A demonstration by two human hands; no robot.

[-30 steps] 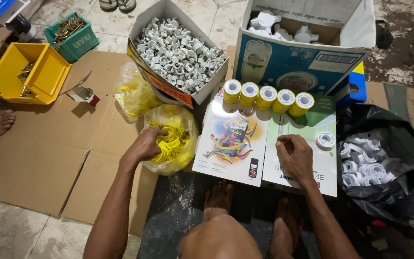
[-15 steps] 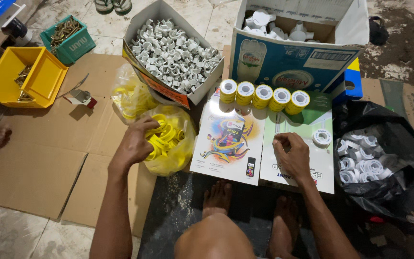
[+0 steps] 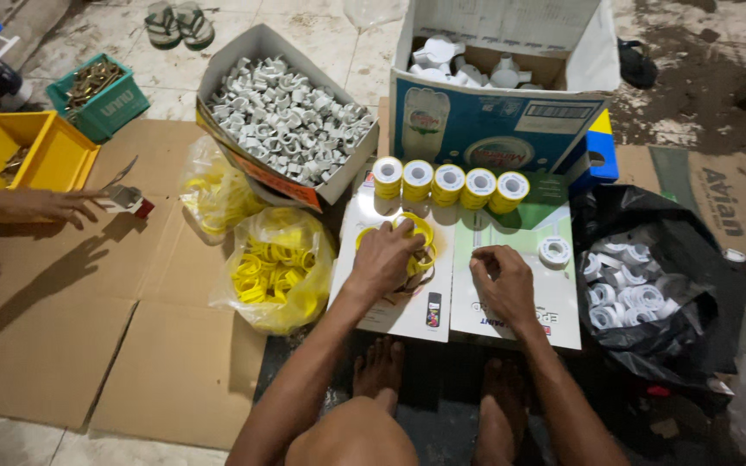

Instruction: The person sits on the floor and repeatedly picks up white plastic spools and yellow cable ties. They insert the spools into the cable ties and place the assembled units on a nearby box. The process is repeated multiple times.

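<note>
My left hand (image 3: 388, 256) rests on the printed card sheet (image 3: 399, 315), closed over a bunch of yellow plastic rings (image 3: 422, 231). My right hand (image 3: 501, 283) lies on the neighbouring green and white card (image 3: 554, 302), fingers curled loosely, seemingly holding nothing. A row of yellow tape rolls (image 3: 449, 183) stands along the far edge of the cards. One white tape roll (image 3: 553, 250) lies to the right of my right hand. A clear bag of yellow rings (image 3: 274, 272) sits to the left of my left hand.
A cardboard box of white plastic parts (image 3: 282, 121) and a tall printed carton (image 3: 494, 129) stand behind. A black bag of white rolls (image 3: 641, 293) is at right. Another person's hand (image 3: 41, 205) reaches near a yellow bin (image 3: 32, 151) and a green bin (image 3: 101, 95) at left.
My left hand came out of the bag with yellow rings and moved right onto the card. Another person's hand has reached in at the left.
</note>
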